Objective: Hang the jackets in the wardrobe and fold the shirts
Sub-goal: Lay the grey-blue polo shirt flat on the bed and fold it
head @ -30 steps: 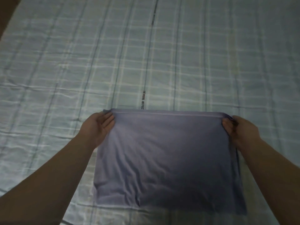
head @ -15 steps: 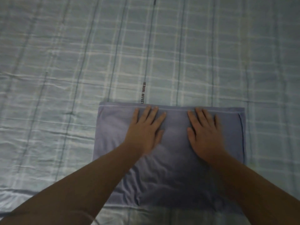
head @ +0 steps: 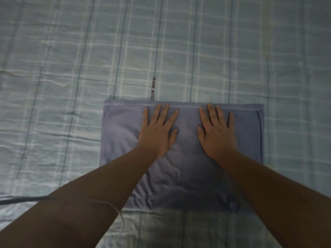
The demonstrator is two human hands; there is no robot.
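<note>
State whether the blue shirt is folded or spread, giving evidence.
Folded: the shirt forms a compact rectangle, no sleeves showing; left hand and right hand rest flat on it.

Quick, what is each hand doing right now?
Left hand: open, flat on the folded shirt.
Right hand: open, flat on it too.

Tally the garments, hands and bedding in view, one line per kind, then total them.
Folded blue shirt: 1
Hands: 2, the left hand and right hand, both flat on the shirt
Plaid bedsheet: 1
Total: 4
</note>
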